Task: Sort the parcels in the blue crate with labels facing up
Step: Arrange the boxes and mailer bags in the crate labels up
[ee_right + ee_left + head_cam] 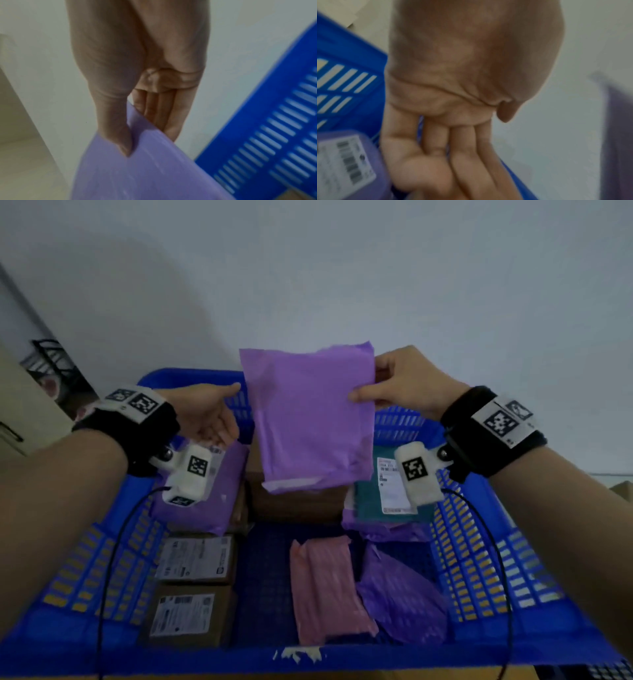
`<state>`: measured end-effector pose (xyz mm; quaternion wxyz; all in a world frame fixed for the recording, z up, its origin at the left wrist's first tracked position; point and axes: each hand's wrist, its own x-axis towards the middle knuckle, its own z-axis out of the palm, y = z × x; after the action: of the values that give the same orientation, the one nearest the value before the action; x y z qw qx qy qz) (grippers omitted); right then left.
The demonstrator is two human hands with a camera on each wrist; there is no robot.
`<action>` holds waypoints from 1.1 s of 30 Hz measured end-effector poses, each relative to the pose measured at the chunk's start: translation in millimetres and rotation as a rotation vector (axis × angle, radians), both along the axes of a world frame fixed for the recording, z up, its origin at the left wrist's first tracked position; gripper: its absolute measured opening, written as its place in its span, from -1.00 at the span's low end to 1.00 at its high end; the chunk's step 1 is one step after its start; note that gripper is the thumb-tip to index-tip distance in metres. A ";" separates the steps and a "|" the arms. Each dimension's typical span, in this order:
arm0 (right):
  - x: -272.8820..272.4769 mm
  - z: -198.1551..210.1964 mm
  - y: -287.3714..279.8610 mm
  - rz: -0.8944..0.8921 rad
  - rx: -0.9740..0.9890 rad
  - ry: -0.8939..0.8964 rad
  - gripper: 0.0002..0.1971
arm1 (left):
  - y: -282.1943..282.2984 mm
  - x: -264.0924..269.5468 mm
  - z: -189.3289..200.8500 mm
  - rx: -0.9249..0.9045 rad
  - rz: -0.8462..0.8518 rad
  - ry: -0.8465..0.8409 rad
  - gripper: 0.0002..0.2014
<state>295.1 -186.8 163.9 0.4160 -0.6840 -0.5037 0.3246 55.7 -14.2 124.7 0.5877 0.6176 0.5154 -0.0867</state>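
A plain purple mailer bag [310, 419] hangs upright above the blue crate [479, 563], its facing side without a label. My right hand [394, 388] pinches its right edge, thumb in front and fingers behind; the right wrist view shows that hand [137, 121] pressing its thumb on the purple mailer bag [154, 169]. My left hand [212, 412] is open, palm up, just left of the bag, its thumb tip at the bag's edge. In the left wrist view the left hand [453, 135] holds nothing.
In the crate lie a purple parcel [205, 498] with a label under my left wrist, a teal parcel [387, 491] with its label up, two brown boxes [195, 559] with labels up, a pink bag [329, 587] and a purple bag [400, 601]. A white wall stands behind.
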 end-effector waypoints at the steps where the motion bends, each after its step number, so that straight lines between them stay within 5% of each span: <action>1: 0.6 1.7 -1.0 -0.001 0.049 -0.009 -0.73 | -2.5 0.0 2.2 -0.042 -0.023 -0.031 -0.08; 9: -3.0 -16.9 -16.5 0.057 0.198 -0.098 -0.72 | -31.6 2.1 -12.9 -0.205 0.033 -0.379 -0.54; 16: 1.2 -42.6 -27.5 0.144 0.212 -0.290 -0.66 | -42.2 21.7 -32.4 -0.124 0.314 -0.571 -0.93; 23: 8.1 -69.9 -32.6 0.085 0.131 -0.257 -0.52 | -45.5 28.5 -42.4 -0.141 0.356 -0.607 -0.76; 28: 10.6 -67.3 -31.7 -0.023 0.116 -0.310 -0.45 | -48.1 32.3 -41.3 0.153 0.361 -0.532 -0.76; 33: 0.4 -38.2 -8.1 0.047 0.243 -0.584 -0.54 | -43.0 43.8 -12.5 0.750 -0.139 -0.373 -0.66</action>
<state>295.5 -194.9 125.8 0.3250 -0.6816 -0.6527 0.0615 99.5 -57.2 112.2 0.3982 0.8272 0.3529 0.1807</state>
